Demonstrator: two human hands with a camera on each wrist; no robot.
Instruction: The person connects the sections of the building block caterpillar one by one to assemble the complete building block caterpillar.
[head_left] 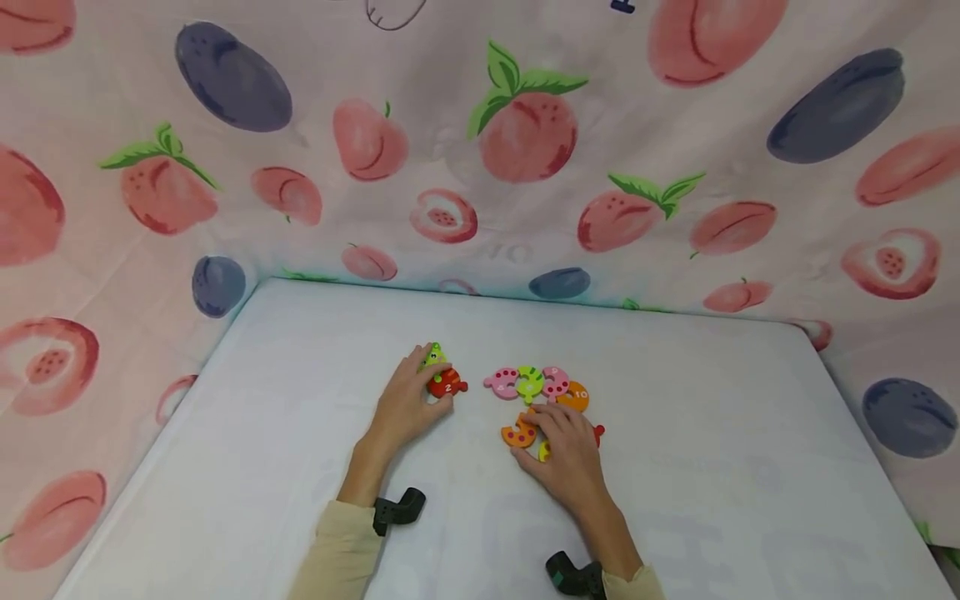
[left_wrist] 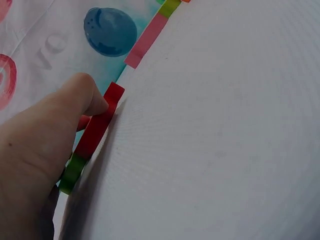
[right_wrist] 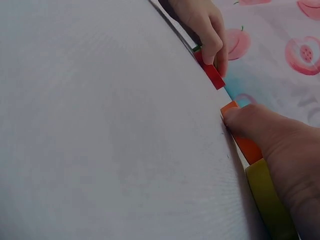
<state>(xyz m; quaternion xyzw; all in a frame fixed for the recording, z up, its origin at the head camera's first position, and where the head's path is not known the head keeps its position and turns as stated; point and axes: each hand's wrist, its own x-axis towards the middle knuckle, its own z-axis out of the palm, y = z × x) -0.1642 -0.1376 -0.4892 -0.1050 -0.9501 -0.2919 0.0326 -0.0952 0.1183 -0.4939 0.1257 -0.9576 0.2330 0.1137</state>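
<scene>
My hands both pinch: in the head view, the left hand [head_left: 405, 406] grips a red piece [head_left: 447, 383] mated to a green face piece [head_left: 434, 357]; the right hand [head_left: 567, 458] grips an orange piece [head_left: 516, 436]. On the white surface [head_left: 697, 400] a pink-lime-pink-orange row [head_left: 529, 382] looks linked—the red-green pair remains apart.

The left wrist view shows smooth, thick, painted edges.

In the right wrist view, a curved yellow piece [right_wrist: 267, 200] adjoins the orange—whether they interlock, I can't tell.
</scene>
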